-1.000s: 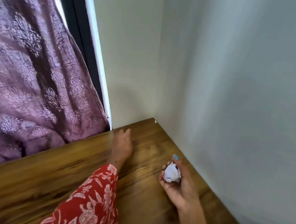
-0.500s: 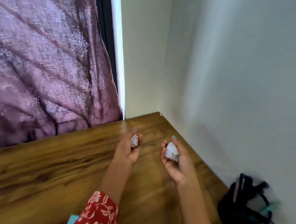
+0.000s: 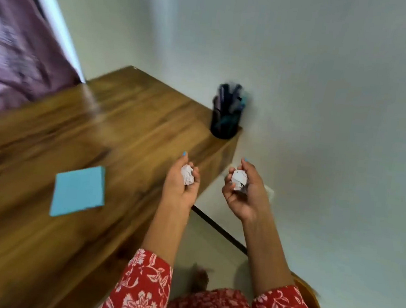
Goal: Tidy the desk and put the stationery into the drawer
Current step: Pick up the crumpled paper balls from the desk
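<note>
Two crumpled paper balls, both held off the desk (image 3: 39,249): smaller ball (image 3: 187,174) in left hand (image 3: 181,184), fingers curled round it, over desk's right edge; larger ball (image 3: 239,180) gripped in right hand (image 3: 244,195), past the edge. Blue sticky-note pad (image 3: 78,191) flat on desk, left of hands. Black pen holder (image 3: 225,116) w/ pens at far right corner, by wall.

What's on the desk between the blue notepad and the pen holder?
Nothing: in the head view, only bare wood of the desk runs from the blue notepad to the pen holder.
</note>
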